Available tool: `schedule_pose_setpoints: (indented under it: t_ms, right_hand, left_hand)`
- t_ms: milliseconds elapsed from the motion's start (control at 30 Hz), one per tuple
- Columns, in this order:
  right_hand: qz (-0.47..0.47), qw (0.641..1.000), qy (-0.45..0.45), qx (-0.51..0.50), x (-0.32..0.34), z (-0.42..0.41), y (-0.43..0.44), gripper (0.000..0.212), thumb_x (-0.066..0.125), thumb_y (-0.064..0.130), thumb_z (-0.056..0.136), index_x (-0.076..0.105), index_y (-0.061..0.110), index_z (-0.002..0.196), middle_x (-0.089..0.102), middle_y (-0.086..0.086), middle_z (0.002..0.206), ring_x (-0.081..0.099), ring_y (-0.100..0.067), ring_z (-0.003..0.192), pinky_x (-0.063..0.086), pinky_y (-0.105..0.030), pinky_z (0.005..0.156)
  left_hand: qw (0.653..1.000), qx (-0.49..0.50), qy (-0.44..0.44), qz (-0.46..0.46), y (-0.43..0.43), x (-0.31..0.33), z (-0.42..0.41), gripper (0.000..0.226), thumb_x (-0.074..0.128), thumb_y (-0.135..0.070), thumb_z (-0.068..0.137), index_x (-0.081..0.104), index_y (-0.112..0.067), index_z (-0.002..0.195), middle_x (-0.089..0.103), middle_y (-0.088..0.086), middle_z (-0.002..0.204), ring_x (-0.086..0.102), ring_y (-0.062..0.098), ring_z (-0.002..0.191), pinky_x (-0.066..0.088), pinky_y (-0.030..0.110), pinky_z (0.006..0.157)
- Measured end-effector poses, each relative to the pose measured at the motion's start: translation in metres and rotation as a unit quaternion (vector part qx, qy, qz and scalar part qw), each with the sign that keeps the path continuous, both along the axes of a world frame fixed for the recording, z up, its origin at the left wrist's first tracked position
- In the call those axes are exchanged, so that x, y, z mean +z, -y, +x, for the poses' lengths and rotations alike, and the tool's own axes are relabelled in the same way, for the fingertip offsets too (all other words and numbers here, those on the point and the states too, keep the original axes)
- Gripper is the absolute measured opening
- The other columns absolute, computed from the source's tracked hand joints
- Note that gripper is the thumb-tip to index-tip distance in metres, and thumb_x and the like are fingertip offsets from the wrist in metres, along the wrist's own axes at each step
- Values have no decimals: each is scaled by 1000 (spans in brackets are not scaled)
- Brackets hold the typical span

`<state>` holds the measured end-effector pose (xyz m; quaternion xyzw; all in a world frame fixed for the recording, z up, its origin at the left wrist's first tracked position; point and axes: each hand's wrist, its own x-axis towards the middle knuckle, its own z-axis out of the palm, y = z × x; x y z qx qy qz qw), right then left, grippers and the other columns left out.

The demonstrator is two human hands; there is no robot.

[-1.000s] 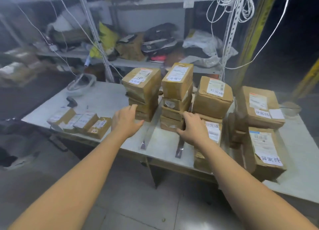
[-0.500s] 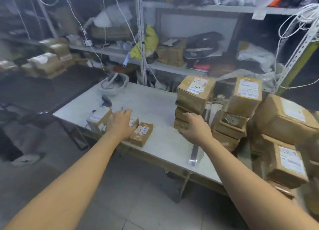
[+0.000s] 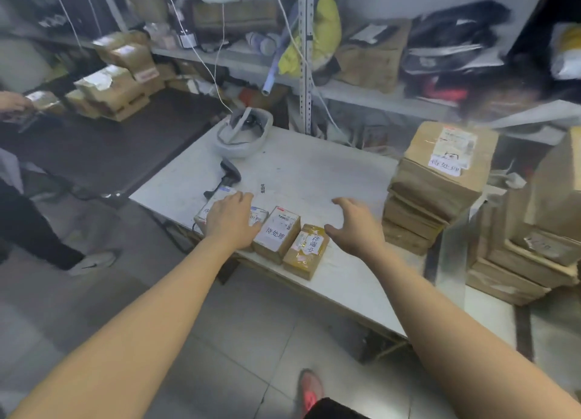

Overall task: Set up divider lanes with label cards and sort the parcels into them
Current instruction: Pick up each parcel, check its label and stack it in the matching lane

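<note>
My left hand [image 3: 234, 220] lies flat on the leftmost small parcel [image 3: 208, 211]. My right hand [image 3: 355, 226] hovers spread and empty beside the yellow-taped parcel [image 3: 306, 250]. Looks like I'm bracketing the row at the worktop [image 3: 314, 173] edge to gather it.

I'm in a parcel depot's sorting room: brown taped cardboard parcels [image 3: 440, 179] with shipping labels stacked on my white worktable [image 3: 314, 173], black handheld barcode scanner [image 3: 231, 171], cluttered grey metal shelving [image 3: 304, 57] behind.

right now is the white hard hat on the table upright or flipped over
Flipped over: the white hard hat rests crown-down on the white table, open side up, inner straps showing.
</note>
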<state>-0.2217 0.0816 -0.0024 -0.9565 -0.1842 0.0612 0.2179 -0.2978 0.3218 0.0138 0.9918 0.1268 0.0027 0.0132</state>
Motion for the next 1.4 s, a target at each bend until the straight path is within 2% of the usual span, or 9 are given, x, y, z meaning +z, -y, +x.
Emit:
schedule_pose_setpoints:
  t_ms: [100, 200, 467, 667, 800, 900, 967, 1100, 1400]
  right_hand:
    - [5, 999, -33, -9, -17, 20, -20, 63, 65, 32, 90, 41, 21, 147, 42, -1, 151, 37, -22, 138, 42, -40, 102]
    - [12, 998, -54, -29, -34, 32, -35, 65, 66, 32, 89, 41, 20, 147, 40, -1, 153, 38, -24, 139, 41, -40, 106]
    - [15, 982, -122, -141, -79, 28, -69, 67, 65, 30, 87, 38, 22, 148, 41, -2, 151, 39, -23, 136, 44, -39, 99]
    - [68, 957, -144, -242, -104, -3, -96, 78, 75, 33, 79, 39, 17, 147, 46, -4, 147, 39, -28, 134, 38, -38, 104]
    - [130, 927, -156, -316, -117, -20, -117, 68, 77, 41, 68, 52, 27, 129, 62, 2, 120, 56, -23, 115, 48, -41, 97]
    - [152, 899, -173, -371, -134, -31, -130, 62, 75, 52, 61, 49, 30, 113, 63, 7, 105, 62, -19, 101, 55, -41, 83]
    - [162, 885, -191, -393, -141, -38, -140, 65, 77, 52, 59, 47, 27, 111, 62, 4, 105, 63, -18, 99, 55, -36, 78]
    - [168, 865, -188, -433, -148, -44, -152, 80, 78, 59, 52, 47, 27, 118, 61, 7, 110, 62, -15, 102, 58, -40, 79]
    - [182, 858, -175, -448, -148, -50, -154, 67, 77, 60, 56, 50, 35, 112, 61, 11, 107, 63, -10, 96, 57, -37, 76]
  left_hand:
    - [1000, 4, -20, -17, -13, -17, 18, 49, 56, -44, 91, 46, -15, 130, 55, 8, 127, 54, 30, 113, 42, 39, 84]
    - [997, 15, -39, -70, -24, -42, 32, 68, 60, -52, 86, 42, -16, 140, 49, 10, 142, 51, 30, 123, 46, 41, 92]
    - [974, 43, -69, -211, -23, -94, 41, 102, 65, -74, 60, 42, -18, 141, 55, 5, 134, 52, 27, 124, 48, 42, 95]
    - [963, 14, -75, -260, -29, -132, 38, 121, 79, -63, 61, 17, -15, 154, 47, 8, 138, 43, 27, 128, 47, 43, 92]
    - [957, 25, -48, -286, -34, -147, 41, 105, 81, -62, 61, 35, -10, 141, 53, 9, 127, 47, 27, 121, 47, 41, 89]
    - [940, 40, 0, -339, -39, -153, 40, 96, 83, -62, 55, 48, -13, 130, 57, 6, 119, 52, 26, 115, 50, 40, 83]
    - [927, 42, 19, -372, -44, -154, 38, 94, 86, -57, 54, 50, -13, 129, 57, 6, 120, 51, 25, 116, 50, 39, 84]
    - [923, 30, 19, -383, -54, -157, 39, 95, 89, -51, 55, 48, -14, 133, 55, 3, 128, 48, 23, 122, 48, 38, 89]
    - [918, 10, 41, -395, -52, -153, 42, 92, 90, -47, 55, 50, -12, 130, 56, 4, 123, 47, 22, 118, 44, 36, 88]
